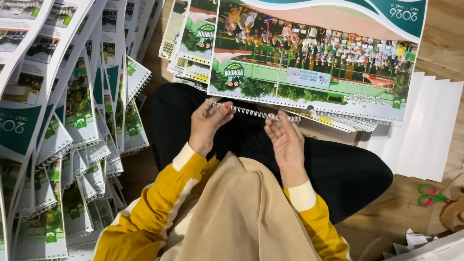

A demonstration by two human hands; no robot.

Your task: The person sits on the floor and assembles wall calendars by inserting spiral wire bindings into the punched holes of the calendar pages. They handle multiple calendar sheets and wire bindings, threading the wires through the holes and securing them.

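Person sits on wooden floor [435,53], yellow sleeves at 6 o'clock. Left hand [207,124] pinches the wire spiral binding [251,112] at its left end, fingers closed on it. Right hand [286,140] at 3 o'clock of the left, fingers half curled, fingertips touching the spiral's right part; firm grip unclear. Spiral lies along the near edge of the top calendar [314,58], on the lap at 12 o'clock. Bound calendars [72,125] fan out at 9 o'clock, white sheets [425,130] at 3 o'clock. Risk: wire loops could miss punched holes or bend if the hands push unevenly; top sheet may slide off the stack.
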